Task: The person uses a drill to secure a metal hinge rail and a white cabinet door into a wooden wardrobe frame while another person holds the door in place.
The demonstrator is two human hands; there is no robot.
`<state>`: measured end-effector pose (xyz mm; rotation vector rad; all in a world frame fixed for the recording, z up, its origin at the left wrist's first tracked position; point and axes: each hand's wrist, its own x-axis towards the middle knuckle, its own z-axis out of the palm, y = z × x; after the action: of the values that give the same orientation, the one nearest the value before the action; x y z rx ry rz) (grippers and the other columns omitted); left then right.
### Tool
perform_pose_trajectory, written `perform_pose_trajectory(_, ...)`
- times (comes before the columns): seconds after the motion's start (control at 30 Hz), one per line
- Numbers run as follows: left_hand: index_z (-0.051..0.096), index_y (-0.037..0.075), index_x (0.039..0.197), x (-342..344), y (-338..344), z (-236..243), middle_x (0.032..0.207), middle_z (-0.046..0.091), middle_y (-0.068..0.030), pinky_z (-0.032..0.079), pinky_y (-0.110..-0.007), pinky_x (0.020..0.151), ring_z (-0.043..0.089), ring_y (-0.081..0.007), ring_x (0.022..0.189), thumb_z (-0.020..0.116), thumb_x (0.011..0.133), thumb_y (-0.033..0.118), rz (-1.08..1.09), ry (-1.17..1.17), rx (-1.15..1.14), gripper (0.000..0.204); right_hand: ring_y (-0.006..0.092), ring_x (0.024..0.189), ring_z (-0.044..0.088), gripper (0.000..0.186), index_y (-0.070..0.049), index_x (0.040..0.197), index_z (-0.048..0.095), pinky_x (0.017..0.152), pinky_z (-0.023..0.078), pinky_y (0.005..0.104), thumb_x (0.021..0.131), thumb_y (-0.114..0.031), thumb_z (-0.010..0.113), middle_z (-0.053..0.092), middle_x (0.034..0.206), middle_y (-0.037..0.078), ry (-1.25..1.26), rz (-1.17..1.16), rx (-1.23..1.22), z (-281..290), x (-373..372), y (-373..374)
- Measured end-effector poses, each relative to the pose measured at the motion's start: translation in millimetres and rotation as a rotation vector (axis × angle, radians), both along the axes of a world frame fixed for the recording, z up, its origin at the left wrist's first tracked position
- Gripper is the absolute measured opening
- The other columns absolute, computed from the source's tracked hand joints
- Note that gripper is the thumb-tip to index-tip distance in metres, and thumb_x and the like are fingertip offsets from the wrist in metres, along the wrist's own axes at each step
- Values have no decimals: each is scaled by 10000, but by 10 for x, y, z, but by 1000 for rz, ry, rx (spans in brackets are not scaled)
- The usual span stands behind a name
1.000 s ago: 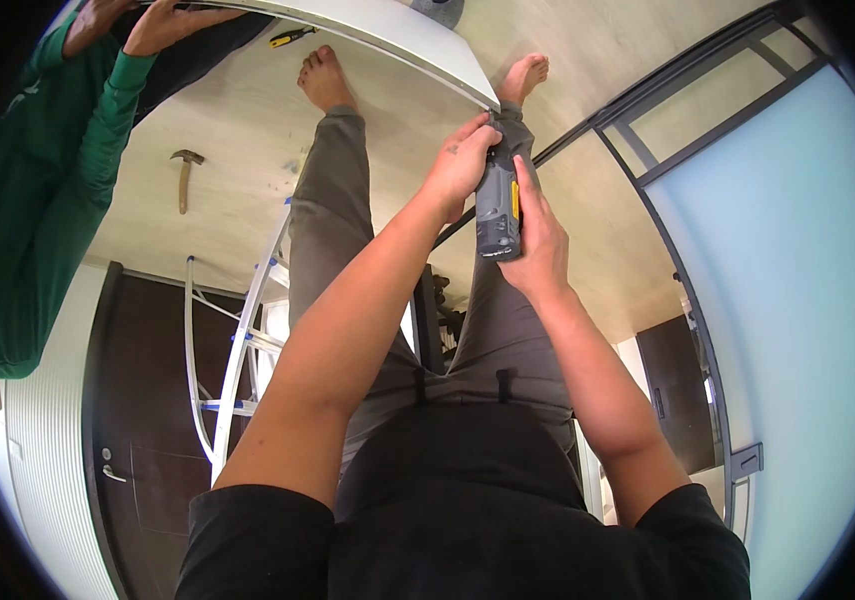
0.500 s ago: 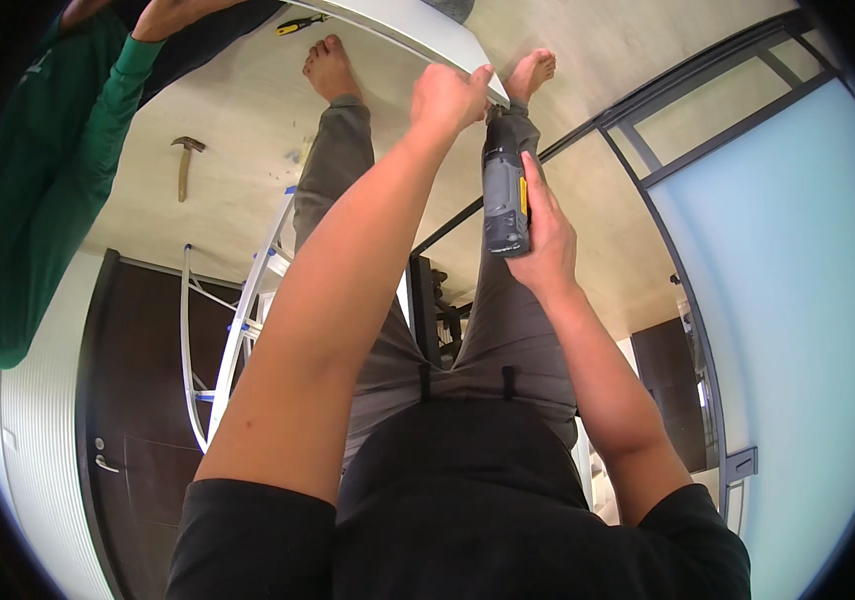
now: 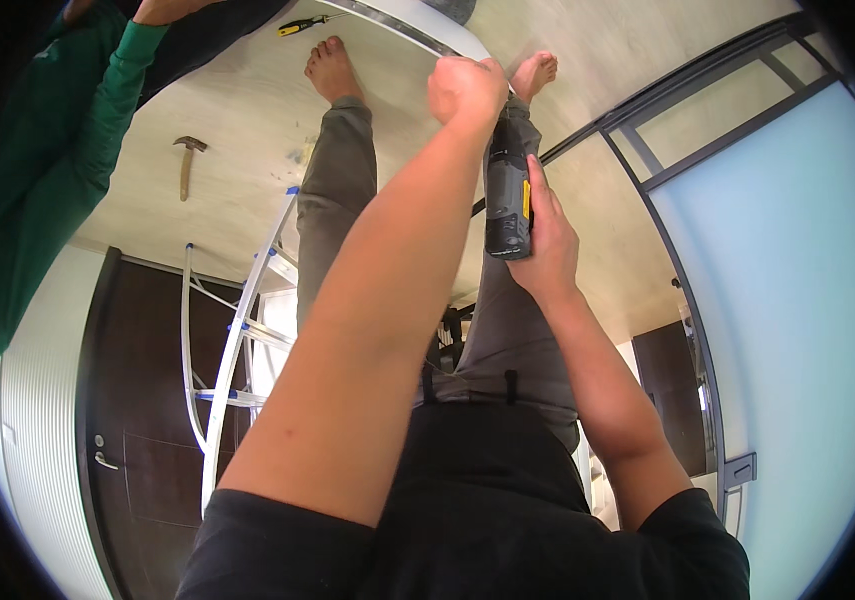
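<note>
My right hand [image 3: 549, 235] is wrapped round a dark grey and black cordless drill [image 3: 509, 195] with a yellow label. The drill's front end points away from me, toward the near right end of a long white panel [image 3: 437, 22]. At that end my left hand [image 3: 467, 88] is closed in a fist, right by the front of the drill. What its fingers hold is hidden behind the hand. A dark metallic strip shows along the panel's near edge. The drill's tip is out of sight behind my left hand and wrist.
At the upper left is a co-worker in a green sleeve [image 3: 97, 150]. A claw hammer [image 3: 187, 165] and a yellow-black screwdriver [image 3: 302, 24] lie on the pale floor. An aluminium stepladder [image 3: 247, 320] stands left of my legs. Dark-framed frosted glass [image 3: 777, 260] fills the right side.
My left hand has shifted slightly right and turned into a tighter fist, its forearm swinging right. The panel has tilted, baring its metallic strip. The drill has hardly moved.
</note>
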<state>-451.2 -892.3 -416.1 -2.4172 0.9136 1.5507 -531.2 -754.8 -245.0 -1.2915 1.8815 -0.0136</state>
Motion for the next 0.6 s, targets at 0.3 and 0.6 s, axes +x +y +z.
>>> perform_pose_trajectory(0.3,827,8,826,19,7,-136,836,803,-158,606,-404,775,773,-287,730,710,949,355,11,35,69,386,394,1021,723,1107,-115,1717,319,809,599,469,766,-106,884,694,1203,153,2,4,14,13,-59,-45)
perform_pose_trajectory(0.6,741,-17,1307,266,181,337,1121,746,-138,579,-390,858,712,-236,978,720,973,336,191,571,369,486,419,1011,725,1055,-126,1719,320,805,601,493,813,-150,859,697,1185,182,18,4,16,-34,-97,-18)
